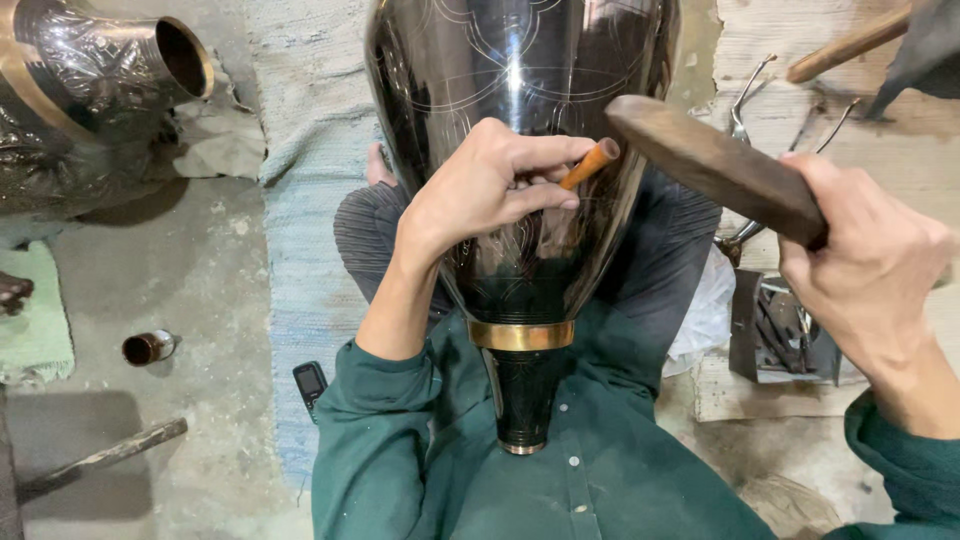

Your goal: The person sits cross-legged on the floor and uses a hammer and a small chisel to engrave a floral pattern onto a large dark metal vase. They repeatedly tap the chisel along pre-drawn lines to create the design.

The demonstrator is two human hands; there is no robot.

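Resting neck-down against the green shirt and cradled between the knees, the tall dark polished metal vase (520,150) sits steady so its flank faces upward for work. A brass band rings its narrow neck, and fine pale engraved lines curve across its glossy black body. The left hand (480,190) lies on that body, its grip pinching a slim orange-tipped chisel (592,162) with the point against the surface. The right hand (870,270) has its grip pressed together around a brown wooden mallet (715,165), whose head hangs just beside the chisel's butt. Farther off on the floor, a second embossed metal vessel (90,90) lies at the left.
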